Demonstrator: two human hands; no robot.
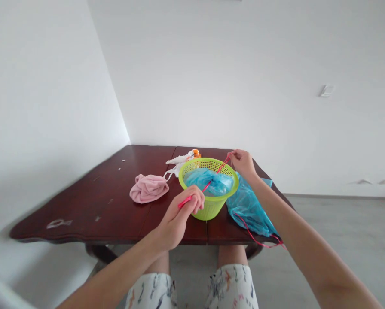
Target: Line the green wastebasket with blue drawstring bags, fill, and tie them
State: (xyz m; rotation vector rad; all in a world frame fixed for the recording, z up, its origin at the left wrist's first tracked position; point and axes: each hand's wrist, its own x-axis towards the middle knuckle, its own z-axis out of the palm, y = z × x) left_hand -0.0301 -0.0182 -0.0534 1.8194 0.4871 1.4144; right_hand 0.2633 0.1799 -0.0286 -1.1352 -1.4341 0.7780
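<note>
My left hand (182, 216) grips the near end of a thin red stick (212, 180), which crosses above a lime-green plastic basket (212, 208). My right hand (242, 165) pinches the far end of the stick beyond the basket rim. Inside the basket lies a crumpled turquoise plastic bag (208, 182). Under my right forearm, a second turquoise plastic bag (249, 206) lies on the table, with a red cord (260, 242) trailing over the table edge. The stick's middle passes over the bag in the basket.
A pink cloth bundle (149, 189) lies left of the basket on a dark red wooden table (83, 210). Behind the basket are a white plastic bag (179, 159) and a small orange object (196, 153). White walls stand beyond the table, and small white scraps lie on it.
</note>
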